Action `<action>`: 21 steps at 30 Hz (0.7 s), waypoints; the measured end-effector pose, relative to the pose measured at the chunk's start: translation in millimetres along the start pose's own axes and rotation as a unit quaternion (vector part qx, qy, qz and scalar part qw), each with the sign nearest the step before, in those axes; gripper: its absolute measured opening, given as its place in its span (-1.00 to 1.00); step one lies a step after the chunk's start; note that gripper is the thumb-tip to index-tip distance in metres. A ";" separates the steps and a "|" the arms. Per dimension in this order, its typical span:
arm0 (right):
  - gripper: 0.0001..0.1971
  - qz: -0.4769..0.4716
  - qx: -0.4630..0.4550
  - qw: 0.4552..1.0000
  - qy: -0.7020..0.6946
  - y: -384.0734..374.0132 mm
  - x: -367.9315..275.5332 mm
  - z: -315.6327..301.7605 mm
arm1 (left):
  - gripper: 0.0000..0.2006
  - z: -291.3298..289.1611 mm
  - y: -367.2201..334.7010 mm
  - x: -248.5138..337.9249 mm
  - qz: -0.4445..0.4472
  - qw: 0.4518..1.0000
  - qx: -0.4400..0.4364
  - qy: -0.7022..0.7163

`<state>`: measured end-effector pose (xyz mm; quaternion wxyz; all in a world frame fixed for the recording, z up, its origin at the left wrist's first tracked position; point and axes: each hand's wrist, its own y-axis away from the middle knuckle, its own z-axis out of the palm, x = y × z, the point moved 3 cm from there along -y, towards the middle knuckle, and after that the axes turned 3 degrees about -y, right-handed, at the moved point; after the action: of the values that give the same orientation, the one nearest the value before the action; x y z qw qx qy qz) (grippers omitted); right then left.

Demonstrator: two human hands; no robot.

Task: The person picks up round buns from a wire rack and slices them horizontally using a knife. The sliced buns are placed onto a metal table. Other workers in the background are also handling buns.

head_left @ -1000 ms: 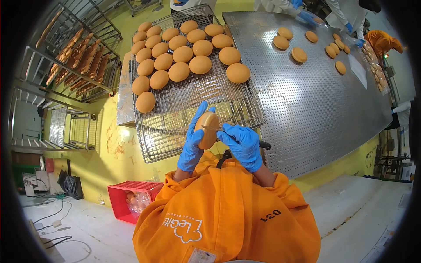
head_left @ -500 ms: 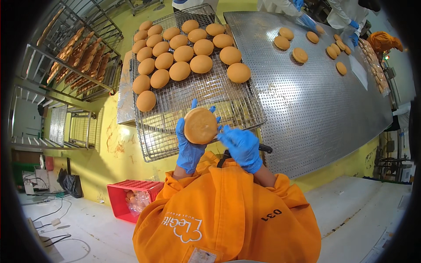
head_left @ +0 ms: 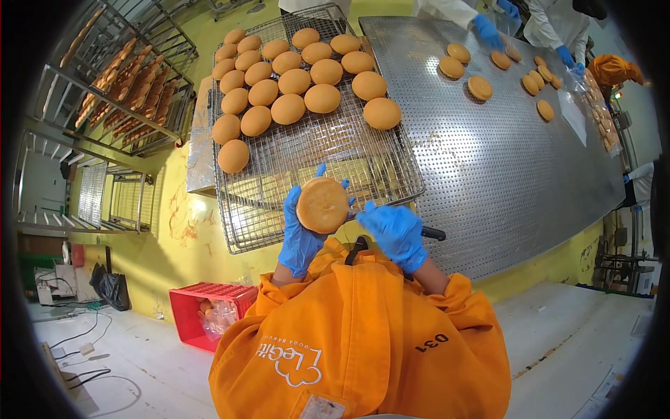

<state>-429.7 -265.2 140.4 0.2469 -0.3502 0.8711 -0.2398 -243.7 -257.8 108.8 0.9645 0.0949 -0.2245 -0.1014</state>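
My left hand (head_left: pixel 301 241), in a blue glove, holds a round flat bun (head_left: pixel 322 204), with its pale face up and the fingers around its far edge. Just right of it, my gloved right hand (head_left: pixel 396 236) is closed around a tool, probably a knife, whose black handle (head_left: pixel 434 234) sticks out to the right. A short stretch of its shaft or blade shows by the bun's right edge; the rest is hidden. Beyond both hands, several round golden-brown buns (head_left: pixel 288 109) sit on a wire cooling rack (head_left: pixel 314 150).
At right stands a perforated metal table (head_left: pixel 481 174) with several buns (head_left: pixel 479 87). Co-workers' gloved hands (head_left: pixel 486 31) reach over its far side. Racks of trays (head_left: pixel 132 87) stand far left. A red crate (head_left: pixel 187 318) with bagged buns is at lower left.
Both hands have shifted slightly right, the bun and black handle moving with them. A co-worker's gloved hand has come in over the buns on the metal table.
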 end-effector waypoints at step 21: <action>-0.88 0.182 0.103 0.929 -0.305 -22.2 -20.1 2.6 | 0.26 37.4 25.2 -12.1 0.116 0.973 -0.063 -0.187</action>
<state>-404.5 -265.4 156.9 0.5752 -0.2144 0.7728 -0.1609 -267.4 -235.8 142.4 0.9147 -0.0136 -0.4034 -0.0186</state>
